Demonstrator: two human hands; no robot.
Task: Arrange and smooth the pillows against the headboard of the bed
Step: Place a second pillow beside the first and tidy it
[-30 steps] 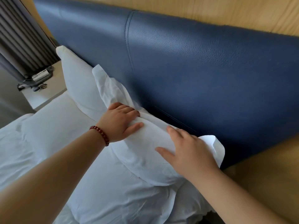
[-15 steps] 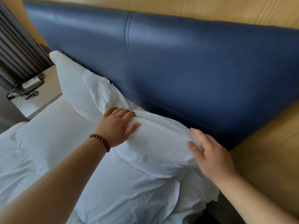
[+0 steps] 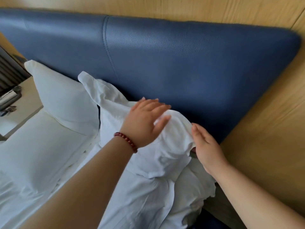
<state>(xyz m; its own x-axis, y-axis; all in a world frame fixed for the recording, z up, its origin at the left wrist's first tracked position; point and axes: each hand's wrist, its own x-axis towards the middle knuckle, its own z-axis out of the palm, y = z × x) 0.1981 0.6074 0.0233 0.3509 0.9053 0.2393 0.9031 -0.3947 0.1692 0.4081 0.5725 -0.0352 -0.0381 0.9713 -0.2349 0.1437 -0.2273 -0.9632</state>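
A white pillow [image 3: 166, 146] leans against the blue padded headboard [image 3: 181, 63], its loose top corner sticking up at the left. My left hand [image 3: 145, 119], with a red bead bracelet on the wrist, lies flat on the pillow's top with fingers straight. My right hand [image 3: 208, 146] presses its straight fingers against the pillow's right end. A second white pillow [image 3: 61, 96] stands upright against the headboard further left. Another flat pillow [image 3: 33, 146] lies in front of it.
A bedside table [image 3: 19, 109] at the left carries a dark device and keys. Wood panelling [image 3: 272, 129] runs behind and right of the headboard. Rumpled white bedding [image 3: 140, 204] covers the mattress below the pillows.
My left hand slid right along the pillow's top and flattened out. My right hand stays at the pillow's right end. The view shifted right, showing the headboard's right corner.
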